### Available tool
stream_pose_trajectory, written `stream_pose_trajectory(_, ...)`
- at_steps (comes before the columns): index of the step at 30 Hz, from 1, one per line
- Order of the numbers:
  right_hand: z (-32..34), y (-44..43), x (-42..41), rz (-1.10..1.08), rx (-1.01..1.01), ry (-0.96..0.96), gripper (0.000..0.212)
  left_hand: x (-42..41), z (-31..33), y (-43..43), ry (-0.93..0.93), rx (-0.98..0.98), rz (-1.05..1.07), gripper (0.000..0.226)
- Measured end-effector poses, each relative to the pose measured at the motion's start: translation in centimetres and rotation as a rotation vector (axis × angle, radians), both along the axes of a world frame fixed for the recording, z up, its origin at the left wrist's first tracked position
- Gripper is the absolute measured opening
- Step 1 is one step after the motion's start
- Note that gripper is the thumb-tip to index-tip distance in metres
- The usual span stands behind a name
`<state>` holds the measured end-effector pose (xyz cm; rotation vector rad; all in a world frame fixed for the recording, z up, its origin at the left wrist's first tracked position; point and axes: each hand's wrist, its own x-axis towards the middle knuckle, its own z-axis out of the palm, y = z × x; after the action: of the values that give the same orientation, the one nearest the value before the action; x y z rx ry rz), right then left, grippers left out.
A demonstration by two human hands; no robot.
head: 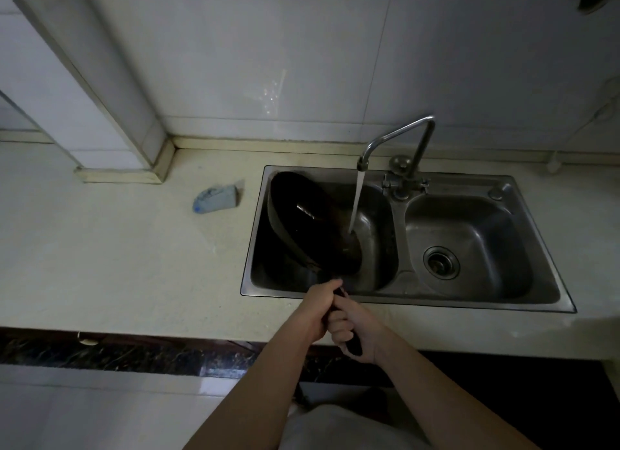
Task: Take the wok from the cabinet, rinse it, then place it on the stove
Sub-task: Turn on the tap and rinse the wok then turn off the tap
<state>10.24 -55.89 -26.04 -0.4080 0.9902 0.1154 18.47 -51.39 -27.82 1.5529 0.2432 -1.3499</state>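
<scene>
A black wok [302, 214] is tilted on its side in the left basin of a steel double sink [399, 302]. Water runs from the faucet [399, 141] onto the wok's lower right rim. The wok's dark handle [352, 342] sticks out over the front edge of the sink. My left hand [318, 312] grips the handle nearer the wok, and my right hand [355, 332] grips it just behind. The stove and the cabinet are out of view.
A pale countertop [117, 255] stretches left of the sink, with a blue-grey sponge or cloth [216, 199] lying on it. A tiled column [100, 97] stands at the back left. The right basin [469, 248] holds only its drain.
</scene>
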Motion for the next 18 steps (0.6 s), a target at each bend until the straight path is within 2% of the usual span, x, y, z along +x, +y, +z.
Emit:
stream_pose_trajectory(4, -0.6, -0.2, -1.6, 0.139, -0.325, 0.084, 0.007, -1.1, -0.1, -0.5, 0.171, 0.007, -0.108, 0.036)
stream_pose_trajectory(7, -0.3, -0.1, -2.8, 0.245, -0.564, 0.139, 0.013, -2.0, -0.2, -0.9, 0.249, 0.022, -0.169, 0.037)
stream_pose_trajectory(10, 0.1, -0.3, -3.3, 0.343, -0.815, 0.217, 0.010, -2.5, -0.4, -1.4, 0.274, -0.016, -0.186, 0.038)
stream_pose_trajectory(15, -1.8, -1.2, -4.3, 0.437, -1.063, 0.333, 0.013, -3.7, -0.5, -2.1, 0.281, -0.066, -0.170, 0.039)
stream_pose_trajectory(18, -3.0, -0.7, -5.1, 0.422, -1.141, 0.343, 0.002, -4.3, -0.8, -2.2, 0.262, -0.080, -0.147, 0.033)
